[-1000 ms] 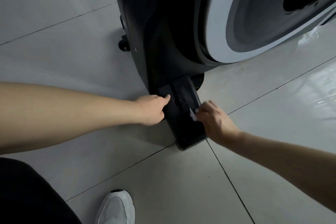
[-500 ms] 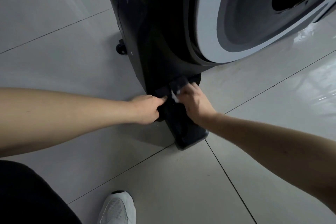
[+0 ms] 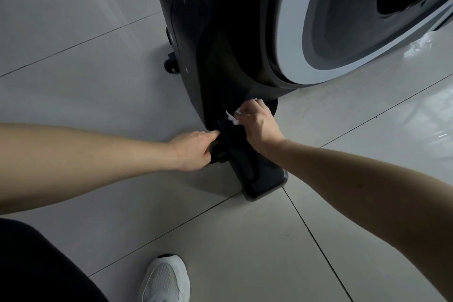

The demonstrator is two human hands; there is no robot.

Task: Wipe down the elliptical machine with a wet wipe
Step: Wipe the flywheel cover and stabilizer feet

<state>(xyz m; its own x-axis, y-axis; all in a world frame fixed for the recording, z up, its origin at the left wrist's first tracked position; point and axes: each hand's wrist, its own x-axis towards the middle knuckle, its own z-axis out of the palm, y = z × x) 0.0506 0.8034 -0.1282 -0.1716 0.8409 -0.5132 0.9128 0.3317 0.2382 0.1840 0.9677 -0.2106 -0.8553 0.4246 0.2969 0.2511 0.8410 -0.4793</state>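
Fingers (image 3: 248,108) of the right hand (image 3: 261,127) curl round the bunched wet wipe (image 3: 232,119) where the elliptical machine (image 3: 220,44) meets its floor bar (image 3: 262,179), whose long axis runs back toward the wrist; the left hand (image 3: 193,152) grips the bar's left edge.

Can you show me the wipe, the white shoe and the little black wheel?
wipe (image 3: 231,119), head view, on the crumpled white edge that shows.
white shoe (image 3: 166,279), head view, on its mesh top.
little black wheel (image 3: 170,65), head view, on its round side.
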